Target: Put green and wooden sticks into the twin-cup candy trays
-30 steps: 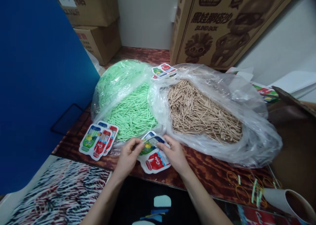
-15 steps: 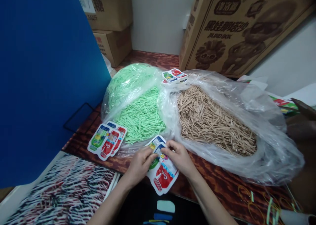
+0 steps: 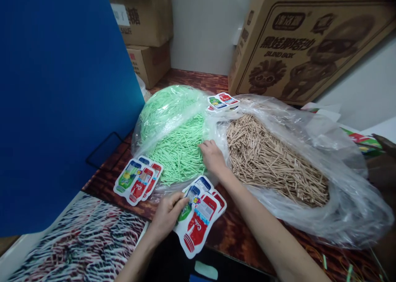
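My left hand (image 3: 169,214) pinches the left side of several bottle-shaped printed cards (image 3: 201,218) marked "Cola", fanned a little over the table's front edge. Farther forward, my right hand (image 3: 213,158) reaches to the right rim of a heap of short green sticks (image 3: 176,154) in a clear plastic bag. Its fingers are bent and close together, with the fingertips at the sticks; whether anything is between them is hidden. Right of this hand lies a second open bag of short brown sticks (image 3: 272,162).
More cards (image 3: 136,181) lie on the table at the left, and another stack (image 3: 222,101) rests between the bags. A blue panel (image 3: 62,109) stands at left. Cardboard boxes (image 3: 309,47) stand behind. A container of many stacked cards (image 3: 83,240) sits lower left.
My right hand has let go of the cards and moved forward to the green sticks. My left hand keeps its hold on the cards. The view has shifted slightly.
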`<control>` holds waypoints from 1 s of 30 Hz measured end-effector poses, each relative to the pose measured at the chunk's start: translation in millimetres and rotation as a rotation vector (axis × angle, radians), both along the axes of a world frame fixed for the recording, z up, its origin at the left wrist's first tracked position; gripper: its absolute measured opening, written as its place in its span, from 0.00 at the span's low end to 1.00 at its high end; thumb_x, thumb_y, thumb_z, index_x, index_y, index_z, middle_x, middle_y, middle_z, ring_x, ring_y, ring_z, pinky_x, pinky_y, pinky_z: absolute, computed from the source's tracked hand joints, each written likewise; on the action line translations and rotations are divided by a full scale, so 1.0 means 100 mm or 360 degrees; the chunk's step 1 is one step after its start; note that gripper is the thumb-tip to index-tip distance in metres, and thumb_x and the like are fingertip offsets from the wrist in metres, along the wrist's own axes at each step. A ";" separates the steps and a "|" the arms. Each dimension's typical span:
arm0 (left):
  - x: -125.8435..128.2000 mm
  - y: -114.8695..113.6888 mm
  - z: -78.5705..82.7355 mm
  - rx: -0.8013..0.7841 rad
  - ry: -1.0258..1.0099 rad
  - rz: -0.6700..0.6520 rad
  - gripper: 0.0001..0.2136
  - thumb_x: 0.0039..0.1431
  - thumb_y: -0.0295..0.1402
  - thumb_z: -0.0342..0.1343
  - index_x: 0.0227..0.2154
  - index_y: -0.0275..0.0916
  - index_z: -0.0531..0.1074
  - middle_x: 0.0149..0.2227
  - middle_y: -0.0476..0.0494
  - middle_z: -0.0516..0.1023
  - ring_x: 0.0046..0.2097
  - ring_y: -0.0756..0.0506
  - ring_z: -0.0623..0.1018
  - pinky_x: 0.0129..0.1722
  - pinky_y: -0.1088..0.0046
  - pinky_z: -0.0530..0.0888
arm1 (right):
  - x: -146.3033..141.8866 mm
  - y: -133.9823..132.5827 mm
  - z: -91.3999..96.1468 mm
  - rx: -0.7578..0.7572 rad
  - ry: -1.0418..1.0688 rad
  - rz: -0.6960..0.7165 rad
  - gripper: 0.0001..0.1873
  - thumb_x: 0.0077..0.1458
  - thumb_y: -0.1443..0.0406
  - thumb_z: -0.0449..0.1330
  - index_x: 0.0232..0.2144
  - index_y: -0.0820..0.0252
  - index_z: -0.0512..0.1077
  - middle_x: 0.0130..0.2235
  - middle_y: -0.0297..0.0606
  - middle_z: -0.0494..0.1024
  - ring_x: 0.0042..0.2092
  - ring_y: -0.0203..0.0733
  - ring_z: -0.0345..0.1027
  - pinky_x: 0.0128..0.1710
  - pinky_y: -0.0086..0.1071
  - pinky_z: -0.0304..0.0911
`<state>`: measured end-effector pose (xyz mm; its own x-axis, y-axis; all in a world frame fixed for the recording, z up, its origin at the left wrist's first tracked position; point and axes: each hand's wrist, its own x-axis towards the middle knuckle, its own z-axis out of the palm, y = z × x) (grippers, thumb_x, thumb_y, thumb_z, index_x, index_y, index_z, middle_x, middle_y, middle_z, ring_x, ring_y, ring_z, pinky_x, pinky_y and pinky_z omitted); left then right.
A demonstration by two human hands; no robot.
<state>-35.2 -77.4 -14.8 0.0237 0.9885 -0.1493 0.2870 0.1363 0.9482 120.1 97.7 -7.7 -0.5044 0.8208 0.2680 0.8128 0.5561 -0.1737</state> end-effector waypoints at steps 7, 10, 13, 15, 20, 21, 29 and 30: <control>0.03 0.07 -0.04 -0.0071 -0.0112 -0.0004 0.14 0.59 0.39 0.51 0.21 0.37 0.65 0.22 0.52 0.62 0.27 0.50 0.63 0.27 0.77 0.60 | 0.02 0.08 0.01 0.0181 -0.0325 0.0161 0.09 0.58 0.70 0.56 0.40 0.59 0.74 0.45 0.48 0.71 0.46 0.52 0.58 0.39 0.40 0.54; 0.11 0.12 -0.01 -0.0055 -0.0136 -0.0045 0.14 0.59 0.40 0.51 0.21 0.37 0.65 0.22 0.52 0.62 0.26 0.51 0.62 0.25 0.77 0.60 | -0.07 0.07 0.05 0.0285 -0.0414 0.0238 0.08 0.60 0.71 0.53 0.36 0.63 0.73 0.46 0.49 0.70 0.47 0.53 0.57 0.41 0.41 0.53; 0.17 0.14 0.02 -0.0033 -0.0137 -0.0061 0.14 0.58 0.40 0.51 0.21 0.37 0.66 0.23 0.52 0.63 0.26 0.50 0.62 0.25 0.77 0.60 | -0.10 0.11 0.04 0.0300 -0.0465 0.0333 0.08 0.61 0.70 0.52 0.36 0.65 0.72 0.43 0.49 0.70 0.47 0.53 0.57 0.42 0.41 0.53; 0.18 0.13 0.03 -0.0037 -0.0140 -0.0051 0.14 0.58 0.40 0.51 0.21 0.37 0.65 0.22 0.52 0.62 0.26 0.51 0.62 0.25 0.77 0.61 | -0.09 0.15 0.02 0.0329 -0.0498 0.0368 0.09 0.60 0.71 0.51 0.37 0.66 0.71 0.42 0.49 0.71 0.46 0.53 0.58 0.44 0.42 0.53; 0.20 0.10 0.03 -0.0058 -0.0143 -0.0036 0.14 0.58 0.38 0.52 0.20 0.37 0.64 0.22 0.53 0.61 0.26 0.51 0.62 0.25 0.77 0.60 | -0.04 0.19 -0.04 0.0314 -0.0459 0.0483 0.10 0.60 0.72 0.50 0.37 0.65 0.71 0.44 0.50 0.71 0.49 0.53 0.57 0.48 0.44 0.51; 0.20 0.09 0.03 -0.0061 -0.0153 -0.0035 0.14 0.57 0.38 0.52 0.20 0.37 0.64 0.21 0.53 0.61 0.26 0.51 0.62 0.24 0.78 0.60 | -0.03 0.19 -0.04 0.0228 -0.0378 0.0470 0.10 0.60 0.72 0.50 0.36 0.65 0.71 0.44 0.50 0.71 0.49 0.53 0.57 0.48 0.44 0.51; 0.11 0.00 -0.08 -0.0146 -0.0323 0.0067 0.14 0.56 0.41 0.55 0.22 0.37 0.66 0.21 0.53 0.63 0.25 0.52 0.62 0.23 0.79 0.60 | -0.08 0.33 0.10 -0.0317 0.0437 0.0111 0.05 0.57 0.72 0.54 0.30 0.61 0.68 0.41 0.46 0.75 0.47 0.48 0.62 0.49 0.41 0.52; 0.10 -0.01 -0.10 -0.0160 -0.0340 0.0085 0.14 0.56 0.41 0.56 0.21 0.36 0.66 0.21 0.53 0.62 0.25 0.52 0.62 0.23 0.79 0.60 | -0.11 0.36 0.14 -0.0374 0.0546 0.0069 0.05 0.56 0.71 0.54 0.29 0.60 0.67 0.38 0.43 0.75 0.46 0.47 0.64 0.49 0.40 0.52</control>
